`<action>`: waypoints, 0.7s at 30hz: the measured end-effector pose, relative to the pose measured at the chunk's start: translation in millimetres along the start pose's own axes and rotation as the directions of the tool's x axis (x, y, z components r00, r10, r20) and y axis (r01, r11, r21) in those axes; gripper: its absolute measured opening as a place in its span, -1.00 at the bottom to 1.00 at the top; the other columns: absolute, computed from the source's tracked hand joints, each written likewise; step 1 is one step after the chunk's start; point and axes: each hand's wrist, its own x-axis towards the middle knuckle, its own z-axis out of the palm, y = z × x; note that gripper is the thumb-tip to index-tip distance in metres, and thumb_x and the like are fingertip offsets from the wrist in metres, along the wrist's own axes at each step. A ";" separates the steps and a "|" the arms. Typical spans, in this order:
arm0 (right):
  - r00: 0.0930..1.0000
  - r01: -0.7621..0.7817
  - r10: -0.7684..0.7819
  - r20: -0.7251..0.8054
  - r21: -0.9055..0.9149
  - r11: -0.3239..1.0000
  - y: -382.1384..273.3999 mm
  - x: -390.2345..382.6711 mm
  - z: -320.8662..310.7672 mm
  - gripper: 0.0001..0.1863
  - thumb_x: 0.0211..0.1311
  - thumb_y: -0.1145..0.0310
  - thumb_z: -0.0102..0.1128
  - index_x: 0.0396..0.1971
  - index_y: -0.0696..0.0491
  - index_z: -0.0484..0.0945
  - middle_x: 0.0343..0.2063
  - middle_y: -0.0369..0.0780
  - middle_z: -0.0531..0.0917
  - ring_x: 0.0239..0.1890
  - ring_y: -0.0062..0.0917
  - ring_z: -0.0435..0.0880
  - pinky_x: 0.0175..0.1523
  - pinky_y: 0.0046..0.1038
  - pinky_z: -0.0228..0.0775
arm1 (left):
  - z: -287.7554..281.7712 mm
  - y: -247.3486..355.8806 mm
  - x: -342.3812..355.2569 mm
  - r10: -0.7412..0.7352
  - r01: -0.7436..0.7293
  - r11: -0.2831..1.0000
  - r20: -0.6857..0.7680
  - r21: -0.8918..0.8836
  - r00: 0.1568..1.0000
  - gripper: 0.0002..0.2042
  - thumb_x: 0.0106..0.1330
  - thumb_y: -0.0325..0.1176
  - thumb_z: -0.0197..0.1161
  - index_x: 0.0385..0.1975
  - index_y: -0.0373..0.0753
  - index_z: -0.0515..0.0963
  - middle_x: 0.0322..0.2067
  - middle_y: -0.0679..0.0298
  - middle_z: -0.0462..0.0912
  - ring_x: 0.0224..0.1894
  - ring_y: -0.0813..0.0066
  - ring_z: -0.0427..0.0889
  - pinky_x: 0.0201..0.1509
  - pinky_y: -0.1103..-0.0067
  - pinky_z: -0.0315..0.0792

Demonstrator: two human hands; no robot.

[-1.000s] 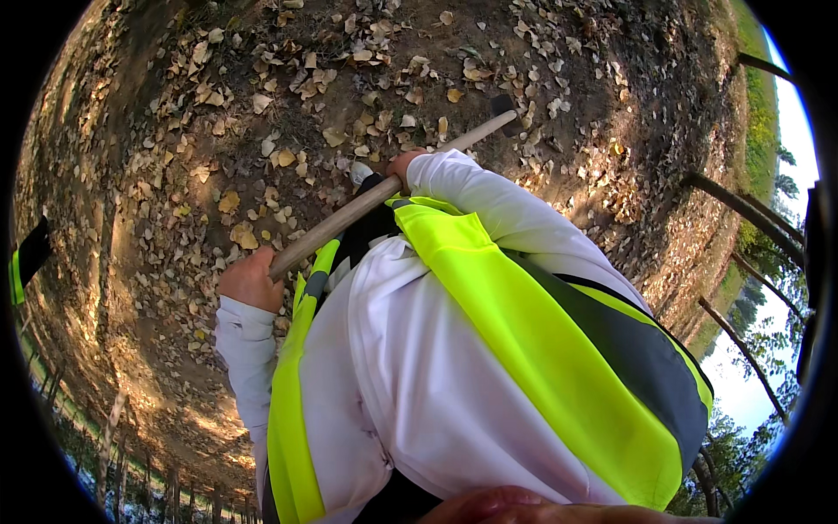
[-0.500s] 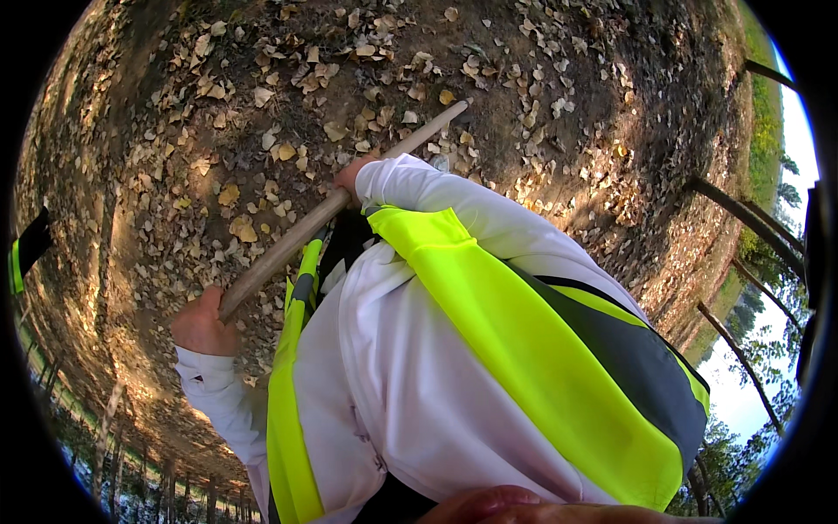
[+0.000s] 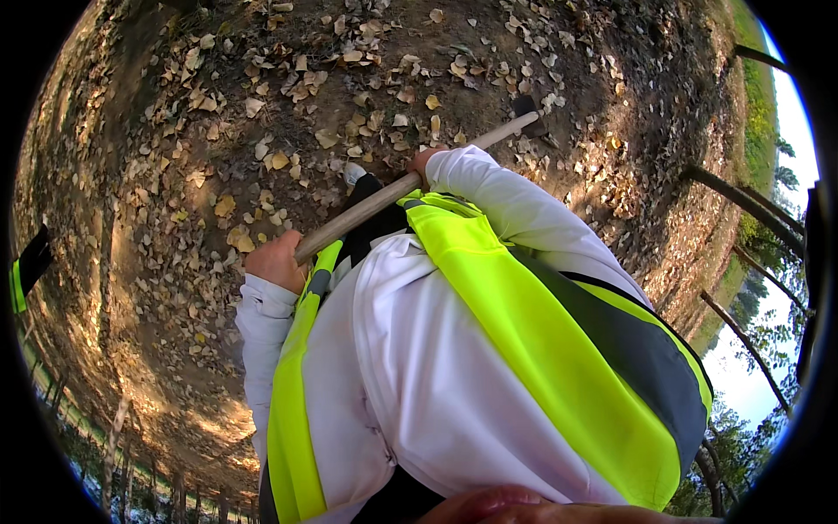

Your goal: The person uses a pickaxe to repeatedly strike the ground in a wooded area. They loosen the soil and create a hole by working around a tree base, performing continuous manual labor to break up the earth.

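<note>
A hoe with a pale, thick wooden handle (image 3: 371,205) lies slantwise in front of my body. My left hand (image 3: 276,260) is closed round the near, lower-left end of the handle. Further up the shaft my right hand (image 3: 424,161) grips it, partly hidden by my white sleeve. At the far right end sits the dark metal head (image 3: 526,115), close over the leafy soil; whether it touches the ground I cannot tell. Below the handle, a dark trouser leg and a pale shoe (image 3: 353,173) show in part.
Dry fallen leaves (image 3: 253,148) cover brown earth all round. Leaning tree trunks (image 3: 742,201) stand at the right, thinner trunks (image 3: 113,437) at the lower left. A dark piece with a bright yellow-green band (image 3: 30,266) shows at the left rim. My yellow-green vest (image 3: 515,341) hangs forward.
Both hands have moved right with the hoe, and my left hand has also risen in the picture. The dark head and my shoe have come into sight.
</note>
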 end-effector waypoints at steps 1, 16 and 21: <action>0.999 -0.027 0.027 0.040 -0.015 1.000 10.8 -5.6 0.9 -0.48 -0.39 0.23 0.17 -0.22 -0.18 0.33 -0.27 -0.29 0.43 -0.15 -0.40 0.35 -0.09 -0.30 0.14 | 7.7 4.5 6.1 0.006 -0.005 1.000 0.025 -0.016 1.000 -0.80 -0.29 -0.48 0.10 -0.58 -0.20 0.29 -0.72 0.13 0.39 -0.60 0.15 0.40 -0.57 0.39 0.25; 0.963 0.210 -0.199 -0.179 0.043 0.977 -66.3 6.1 -18.4 -0.53 -0.43 0.14 0.18 -0.32 -0.16 0.38 -0.38 -0.28 0.48 -0.24 -0.39 0.41 -0.15 -0.32 0.17 | -51.2 21.5 -54.5 -0.176 0.182 0.972 -0.056 0.146 0.983 -0.84 -0.28 -0.50 0.11 -0.62 -0.21 0.34 -0.74 0.12 0.39 -0.63 0.16 0.41 -0.61 0.39 0.26; 0.963 0.169 -0.132 -0.233 0.146 0.975 -42.9 10.2 8.4 -0.55 -0.45 0.21 0.18 -0.34 -0.18 0.38 -0.41 -0.29 0.48 -0.27 -0.40 0.42 -0.17 -0.34 0.17 | -52.4 43.8 -42.6 -0.049 0.082 0.976 -0.163 0.203 0.985 -0.79 -0.34 -0.51 0.13 -0.61 -0.20 0.32 -0.72 0.16 0.38 -0.62 0.18 0.39 -0.59 0.43 0.25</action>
